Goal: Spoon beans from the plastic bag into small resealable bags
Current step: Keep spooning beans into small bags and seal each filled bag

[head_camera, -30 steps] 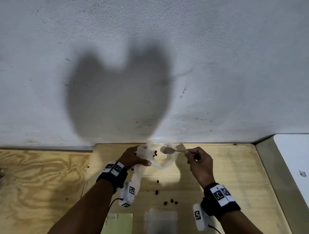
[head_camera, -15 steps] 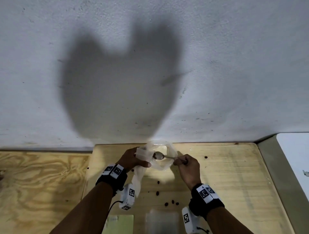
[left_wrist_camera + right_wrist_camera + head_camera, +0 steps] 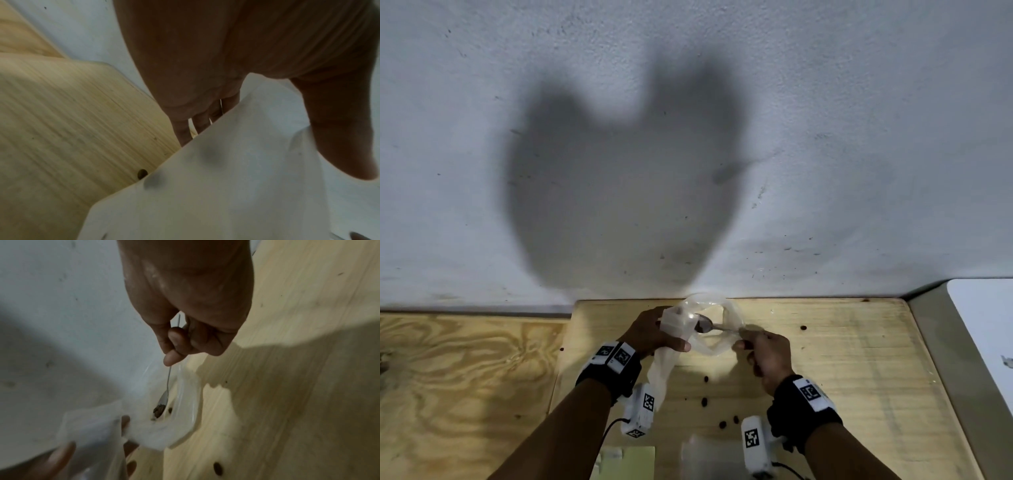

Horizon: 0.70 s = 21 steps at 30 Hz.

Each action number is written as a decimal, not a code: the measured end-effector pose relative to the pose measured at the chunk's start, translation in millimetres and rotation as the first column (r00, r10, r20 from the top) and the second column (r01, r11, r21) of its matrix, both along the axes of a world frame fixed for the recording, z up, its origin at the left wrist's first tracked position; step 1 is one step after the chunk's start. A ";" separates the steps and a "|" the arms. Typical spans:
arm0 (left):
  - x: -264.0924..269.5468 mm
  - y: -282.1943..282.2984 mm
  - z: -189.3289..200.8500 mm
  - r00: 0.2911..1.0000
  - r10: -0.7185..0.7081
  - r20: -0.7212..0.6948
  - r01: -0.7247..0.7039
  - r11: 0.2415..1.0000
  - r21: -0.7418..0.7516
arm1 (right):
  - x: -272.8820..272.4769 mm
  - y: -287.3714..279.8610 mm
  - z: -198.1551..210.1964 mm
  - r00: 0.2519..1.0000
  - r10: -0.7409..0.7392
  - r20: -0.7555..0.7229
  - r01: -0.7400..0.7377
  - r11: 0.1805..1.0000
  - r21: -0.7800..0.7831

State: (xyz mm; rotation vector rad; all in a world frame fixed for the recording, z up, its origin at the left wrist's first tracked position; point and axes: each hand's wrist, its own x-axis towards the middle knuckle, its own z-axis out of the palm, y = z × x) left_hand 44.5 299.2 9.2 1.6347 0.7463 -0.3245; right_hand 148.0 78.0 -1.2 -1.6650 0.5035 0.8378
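I'm pinching the spoon (image 3: 167, 382) handle in my right hand (image 3: 768, 353), its bowl of beans (image 3: 158, 410) sitting inside the plastic bag (image 3: 709, 329). My left hand (image 3: 650, 330) is gripping the bag's edge. Loose beans (image 3: 703, 401) are lying on the counter (image 3: 859, 359). I'm reading no labels.

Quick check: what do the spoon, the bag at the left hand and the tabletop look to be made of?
Spoon: seemingly polished metal, thin and glinting. Bag: thin translucent plastic film, crumpled, beans showing through. Tabletop: pale plywood-like board, grain visible, matte.
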 end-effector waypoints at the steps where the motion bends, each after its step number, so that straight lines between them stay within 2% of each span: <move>1: -0.9 2.6 -0.6 1.000 -0.003 0.009 0.003 1.000 0.001 | 3.7 -3.1 3.9 1.000 -0.009 -0.006 0.009 1.000 0.007; 9: -0.4 9.7 -4.4 1.000 -0.001 -0.012 0.001 0.999 0.034 | 30.2 -30.1 28.0 0.998 0.004 0.060 -0.005 1.000 0.015; 14: 1.4 2.2 -6.5 0.995 -0.063 -0.078 0.075 0.984 0.161 | 36.4 -36.3 47.3 0.993 0.001 0.122 -0.015 0.993 0.120; 19: 4.3 -6.3 -6.0 0.995 -0.073 -0.068 0.083 0.984 0.158 | 28.6 -17.1 66.2 0.952 0.081 0.294 -0.129 0.980 0.150; 21: 5.4 -8.9 -6.0 0.996 -0.072 -0.056 0.080 0.985 0.156 | 21.0 -7.9 69.7 0.882 0.174 0.438 -0.245 0.963 0.110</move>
